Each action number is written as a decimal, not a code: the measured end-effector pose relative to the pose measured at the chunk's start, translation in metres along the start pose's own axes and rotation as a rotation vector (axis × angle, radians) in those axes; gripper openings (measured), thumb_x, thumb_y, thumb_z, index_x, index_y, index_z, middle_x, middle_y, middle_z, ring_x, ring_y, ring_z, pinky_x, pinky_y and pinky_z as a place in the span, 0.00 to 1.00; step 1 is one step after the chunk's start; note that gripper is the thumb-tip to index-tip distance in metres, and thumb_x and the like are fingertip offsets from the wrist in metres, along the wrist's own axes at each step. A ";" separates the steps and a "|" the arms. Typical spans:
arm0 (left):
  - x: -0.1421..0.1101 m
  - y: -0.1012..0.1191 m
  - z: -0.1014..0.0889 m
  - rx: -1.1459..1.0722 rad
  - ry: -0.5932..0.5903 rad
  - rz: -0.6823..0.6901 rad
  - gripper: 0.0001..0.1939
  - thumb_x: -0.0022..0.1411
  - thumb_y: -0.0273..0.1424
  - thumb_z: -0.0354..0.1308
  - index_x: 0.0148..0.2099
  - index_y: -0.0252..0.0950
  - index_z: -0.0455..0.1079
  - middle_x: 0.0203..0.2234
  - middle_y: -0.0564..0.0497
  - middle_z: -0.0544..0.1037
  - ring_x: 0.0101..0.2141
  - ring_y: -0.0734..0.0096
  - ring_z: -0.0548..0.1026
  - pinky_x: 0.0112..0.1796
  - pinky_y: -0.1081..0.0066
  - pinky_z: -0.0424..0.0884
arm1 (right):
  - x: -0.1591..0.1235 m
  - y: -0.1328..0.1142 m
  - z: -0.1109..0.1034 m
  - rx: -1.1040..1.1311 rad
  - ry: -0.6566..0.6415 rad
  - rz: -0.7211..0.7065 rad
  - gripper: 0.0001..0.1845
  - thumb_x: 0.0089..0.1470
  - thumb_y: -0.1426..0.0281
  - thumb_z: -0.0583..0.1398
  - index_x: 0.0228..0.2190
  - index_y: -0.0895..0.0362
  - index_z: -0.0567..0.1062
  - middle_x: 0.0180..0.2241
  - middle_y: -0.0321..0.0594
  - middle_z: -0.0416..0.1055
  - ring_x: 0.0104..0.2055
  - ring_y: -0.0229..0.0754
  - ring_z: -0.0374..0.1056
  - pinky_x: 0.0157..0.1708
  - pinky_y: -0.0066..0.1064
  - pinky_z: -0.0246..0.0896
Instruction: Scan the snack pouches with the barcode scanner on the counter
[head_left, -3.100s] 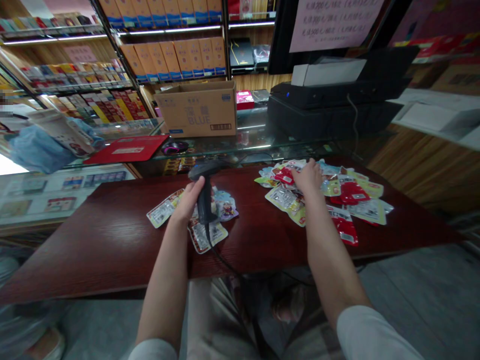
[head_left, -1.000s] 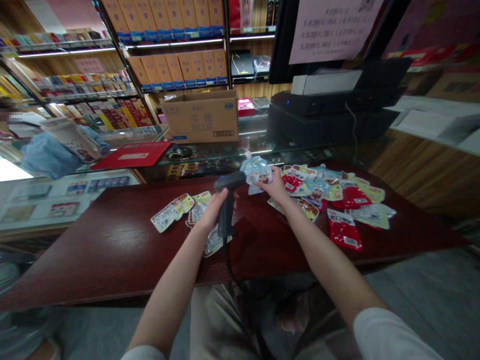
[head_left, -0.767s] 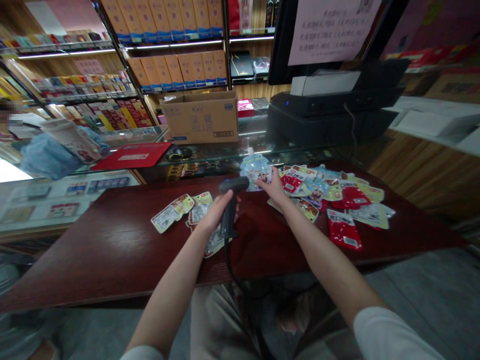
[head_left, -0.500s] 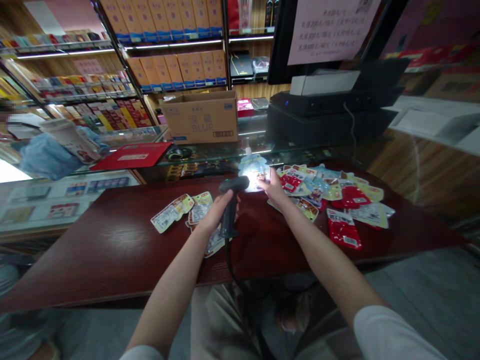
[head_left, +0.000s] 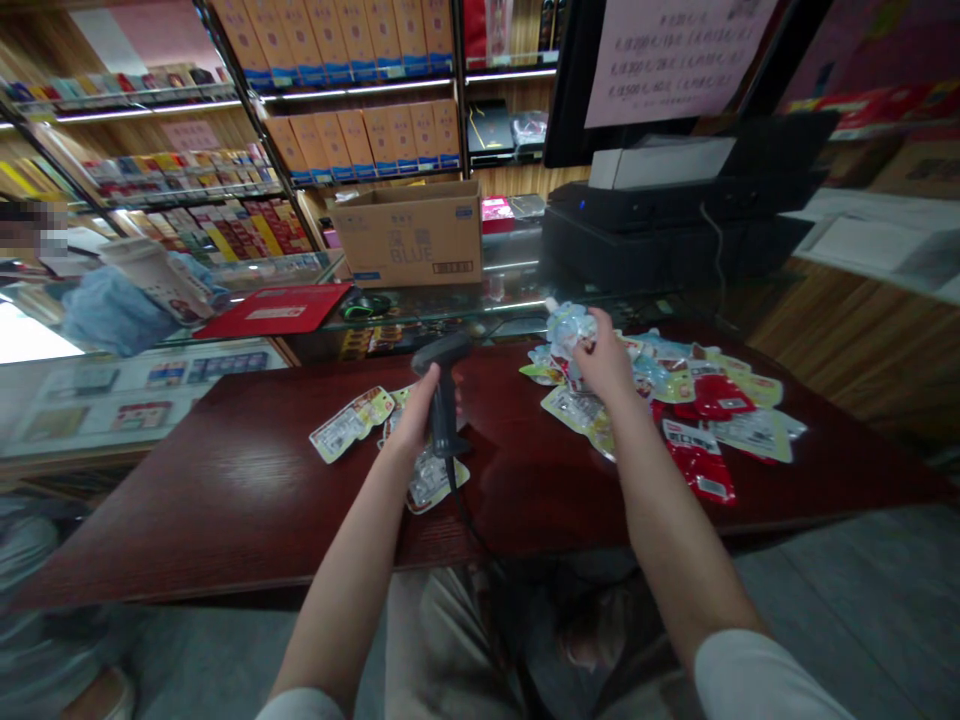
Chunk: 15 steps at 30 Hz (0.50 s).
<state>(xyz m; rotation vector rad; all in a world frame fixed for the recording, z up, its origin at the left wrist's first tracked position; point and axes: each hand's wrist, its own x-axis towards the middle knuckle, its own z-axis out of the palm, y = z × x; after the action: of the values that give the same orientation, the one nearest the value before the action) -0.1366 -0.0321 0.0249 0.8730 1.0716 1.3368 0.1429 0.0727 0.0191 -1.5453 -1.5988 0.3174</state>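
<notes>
My left hand (head_left: 418,415) is wrapped round the handle of a black barcode scanner (head_left: 444,400), held above the table, its cord hanging down. Under and beside it lie several snack packets (head_left: 351,424), partly covered by the hand and scanner. In my right hand (head_left: 604,362) is a light-blue pouch (head_left: 570,328), pinched between the fingers over the left side of a loose pile. That pile holds several pale packets (head_left: 750,432) and shiny red packets (head_left: 702,462). Part of the pile is hidden behind my right hand and forearm.
The dark red wooden table (head_left: 247,490) meets a glass counter at the back. On the counter are a cardboard box (head_left: 409,240), a red folder (head_left: 274,308), a cup (head_left: 157,275) and a black printer-like machine (head_left: 637,235). A person (head_left: 45,235) is at the far left.
My right hand has moved right with the blue pouch, from in front of the scanner to over the pile. The scanner has shifted slightly left, and its bright light no longer shows on the pouch.
</notes>
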 end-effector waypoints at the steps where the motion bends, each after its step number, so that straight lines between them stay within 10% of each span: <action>1: 0.000 0.002 -0.002 -0.007 0.013 -0.002 0.34 0.47 0.61 0.64 0.38 0.33 0.74 0.21 0.54 0.74 0.18 0.77 0.71 0.20 0.77 0.67 | 0.002 0.006 -0.007 -0.098 0.016 0.060 0.34 0.51 0.68 0.59 0.60 0.58 0.62 0.44 0.56 0.73 0.51 0.64 0.69 0.54 0.58 0.57; 7: 0.001 0.009 -0.008 -0.006 0.054 0.011 0.33 0.51 0.60 0.61 0.39 0.33 0.73 0.21 0.54 0.74 0.19 0.77 0.72 0.20 0.77 0.66 | 0.008 0.029 -0.021 -0.343 0.097 0.131 0.29 0.53 0.69 0.58 0.56 0.59 0.70 0.60 0.64 0.61 0.61 0.70 0.59 0.55 0.66 0.49; 11: 0.001 0.012 -0.014 0.011 0.063 0.041 0.33 0.51 0.61 0.61 0.39 0.33 0.73 0.21 0.53 0.75 0.19 0.76 0.73 0.21 0.77 0.67 | 0.008 0.026 -0.013 -0.319 -0.133 0.065 0.15 0.57 0.65 0.55 0.40 0.54 0.79 0.50 0.53 0.73 0.54 0.61 0.67 0.54 0.60 0.56; 15: -0.003 0.023 -0.024 0.020 0.043 0.046 0.32 0.51 0.60 0.62 0.38 0.33 0.74 0.21 0.53 0.75 0.19 0.77 0.72 0.20 0.76 0.67 | 0.008 0.028 -0.012 -0.368 -0.053 0.097 0.10 0.55 0.65 0.58 0.32 0.56 0.79 0.43 0.52 0.75 0.51 0.61 0.68 0.55 0.66 0.50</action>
<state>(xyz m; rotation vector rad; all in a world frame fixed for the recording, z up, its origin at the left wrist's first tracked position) -0.1665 -0.0357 0.0397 0.8915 1.1057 1.3910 0.1712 0.0808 0.0098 -1.9103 -1.6948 0.1201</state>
